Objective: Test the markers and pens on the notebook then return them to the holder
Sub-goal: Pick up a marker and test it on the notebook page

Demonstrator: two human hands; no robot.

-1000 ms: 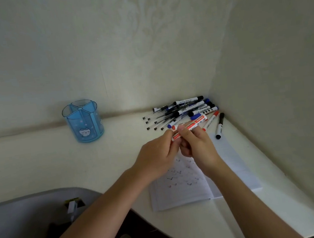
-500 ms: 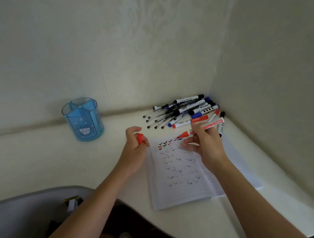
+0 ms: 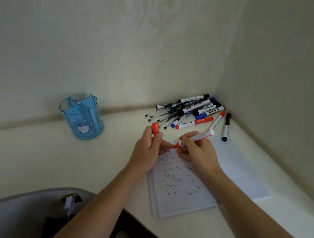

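uncapped red-and-white plastic marker (image 3: 195,137) pinched low on its barrel by the curled fingers of the right hand (image 3: 196,151), red tip at the top of the open lined paper notebook (image 3: 235,168); contact with the page impossible to tell. small red plastic cap (image 3: 155,128) held upright between thumb and fingers of the left hand (image 3: 148,150). probably light, stiff, smooth and a little slippery; best gripped near the tip for writing, mid-barrel for carrying. blue translucent divided plastic holder (image 3: 82,117) well apart to the left; heap of other pens and markers (image 3: 188,107) in the corner.
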